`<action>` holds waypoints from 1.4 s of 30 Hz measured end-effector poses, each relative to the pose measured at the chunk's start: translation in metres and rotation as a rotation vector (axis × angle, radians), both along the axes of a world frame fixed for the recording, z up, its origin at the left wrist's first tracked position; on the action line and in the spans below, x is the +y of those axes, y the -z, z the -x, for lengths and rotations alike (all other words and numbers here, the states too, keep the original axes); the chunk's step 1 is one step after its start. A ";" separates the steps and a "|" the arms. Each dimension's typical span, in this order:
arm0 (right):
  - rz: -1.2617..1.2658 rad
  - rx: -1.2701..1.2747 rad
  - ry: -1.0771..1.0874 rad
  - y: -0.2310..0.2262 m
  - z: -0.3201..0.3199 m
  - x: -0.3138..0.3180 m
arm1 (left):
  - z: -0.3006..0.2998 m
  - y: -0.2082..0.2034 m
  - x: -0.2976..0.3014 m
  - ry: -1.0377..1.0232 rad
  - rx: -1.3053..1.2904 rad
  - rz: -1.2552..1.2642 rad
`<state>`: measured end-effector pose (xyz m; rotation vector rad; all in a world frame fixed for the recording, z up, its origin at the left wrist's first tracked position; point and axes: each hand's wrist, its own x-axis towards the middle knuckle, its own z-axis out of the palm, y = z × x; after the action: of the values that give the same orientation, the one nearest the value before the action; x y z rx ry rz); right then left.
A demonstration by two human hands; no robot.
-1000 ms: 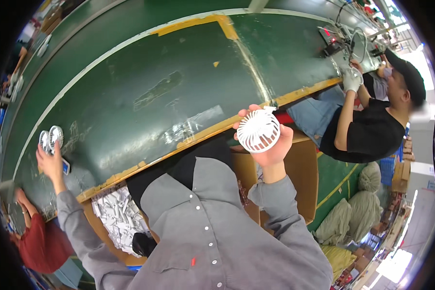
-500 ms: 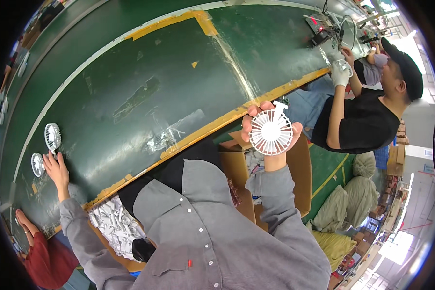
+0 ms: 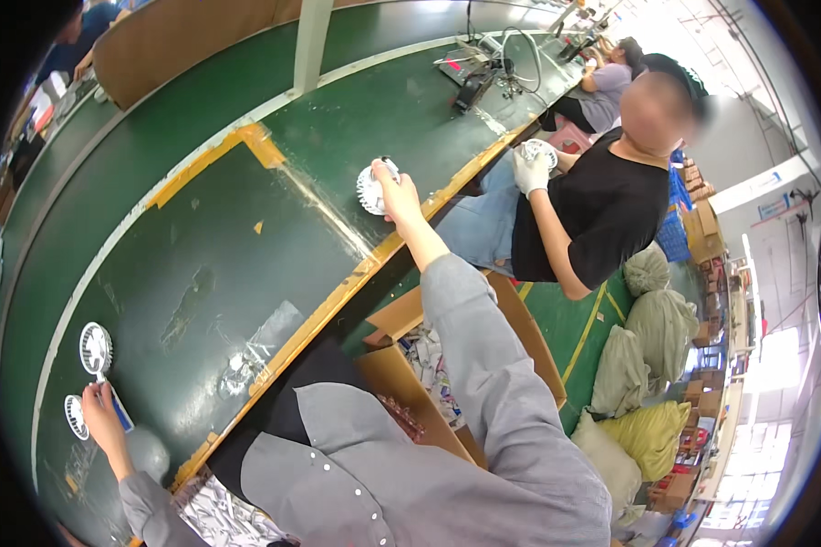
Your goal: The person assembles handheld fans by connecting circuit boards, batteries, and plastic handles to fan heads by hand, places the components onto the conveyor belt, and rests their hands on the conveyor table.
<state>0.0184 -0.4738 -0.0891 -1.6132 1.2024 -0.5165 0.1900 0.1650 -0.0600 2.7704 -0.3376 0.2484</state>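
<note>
My right hand (image 3: 400,196) reaches over the green bench near its front edge, its fingers closed round a round white fan head (image 3: 368,190) with slotted ribs. Toward the far left, my left hand (image 3: 107,421) closes its fingertips at the handle of a small white handheld fan (image 3: 96,348), whose round slatted head points away from me. A second white fan (image 3: 76,417) lies just left of that hand, partly hidden by the fingers. Something blue and white, too small to name, shows at the hand's right side.
To my right a co-worker in black, wearing a white glove (image 3: 530,171), holds another white fan (image 3: 539,153). A black device with cables (image 3: 472,89) stands on the far bench. Below the yellow-taped bench edge (image 3: 312,310) sits an open carton (image 3: 388,369) of parts.
My right hand has turned over and carried the fan head forward from in front of me to above the bench. My left fingers have closed at the fan's handle. The view has swung right.
</note>
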 end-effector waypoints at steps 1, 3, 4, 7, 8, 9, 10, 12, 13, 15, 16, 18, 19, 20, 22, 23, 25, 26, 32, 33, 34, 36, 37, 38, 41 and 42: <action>0.123 0.066 0.037 0.015 -0.007 -0.025 | 0.001 -0.005 -0.009 0.003 -0.028 -0.005; 0.150 0.154 0.019 0.005 -0.027 -0.035 | 0.005 -0.006 -0.003 -0.025 0.006 0.020; 0.156 0.228 0.041 0.001 -0.036 -0.038 | 0.003 -0.006 0.003 -0.043 0.090 0.041; -0.055 0.103 0.140 -0.008 -0.060 -0.039 | 0.018 -0.010 0.010 -0.041 0.070 0.016; -0.135 -0.031 0.228 -0.002 -0.058 -0.060 | 0.014 -0.011 -0.002 0.035 0.009 0.019; -0.186 -0.221 0.314 0.011 -0.035 -0.100 | -0.005 -0.009 -0.032 0.112 0.025 0.042; -0.087 -0.204 0.436 0.016 -0.036 -0.101 | -0.009 -0.008 -0.039 0.128 0.044 0.036; 0.151 -0.052 0.478 -0.001 -0.067 -0.036 | 0.015 0.000 -0.006 0.115 -0.009 0.004; 0.256 -0.129 0.396 -0.007 -0.065 -0.014 | 0.024 0.000 -0.004 0.142 -0.050 -0.015; 0.477 -0.280 0.284 0.000 -0.052 0.013 | 0.017 0.010 -0.017 0.144 -0.104 -0.031; 0.459 -0.334 0.169 0.007 -0.045 0.030 | 0.020 0.006 -0.031 0.101 -0.041 -0.025; 0.434 -0.427 -0.061 -0.009 -0.029 0.099 | 0.027 0.008 -0.043 0.072 0.006 0.013; 0.424 -0.534 -0.149 -0.013 -0.020 0.129 | 0.029 0.006 -0.053 0.102 0.031 0.047; 0.468 -0.516 -0.258 -0.017 -0.010 0.156 | 0.031 0.007 -0.063 0.159 -0.010 0.097; 0.492 -0.617 -0.519 -0.027 0.002 0.207 | 0.041 -0.001 -0.088 0.160 0.073 0.079; 0.557 -0.627 -0.562 -0.027 0.006 0.232 | 0.050 -0.011 -0.106 0.211 0.084 0.093; 0.527 -0.590 -0.777 -0.027 0.007 0.275 | 0.064 -0.015 -0.125 0.304 0.149 0.172; 0.571 -0.576 -0.843 -0.026 0.005 0.294 | 0.068 -0.010 -0.129 0.332 0.143 0.191; 0.732 -0.518 -1.001 -0.009 -0.008 0.346 | 0.104 -0.026 -0.152 0.288 0.223 0.162; 0.667 -0.466 -1.061 -0.005 -0.008 0.350 | 0.107 -0.027 -0.151 0.275 0.199 0.108; 0.664 -0.435 -1.066 0.000 -0.006 0.352 | 0.107 -0.025 -0.148 0.276 0.198 0.080; 0.744 -0.492 -1.057 0.003 -0.003 0.351 | 0.108 -0.017 -0.142 0.276 0.250 0.167; 0.763 -0.494 -1.063 0.004 -0.001 0.352 | 0.107 -0.010 -0.136 0.278 0.279 0.210; 0.766 -0.499 -1.077 0.005 -0.001 0.352 | 0.107 -0.007 -0.133 0.281 0.289 0.222; 0.687 -0.558 -1.094 0.013 -0.002 0.355 | 0.105 -0.007 -0.125 0.269 0.349 0.331; 0.656 -0.570 -1.074 0.010 -0.002 0.358 | 0.104 -0.009 -0.120 0.265 0.395 0.328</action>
<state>0.0208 -0.1160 -0.0987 -2.1494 -0.3636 -0.6012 0.0861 0.0447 -0.0508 2.3488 -0.5015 -0.2811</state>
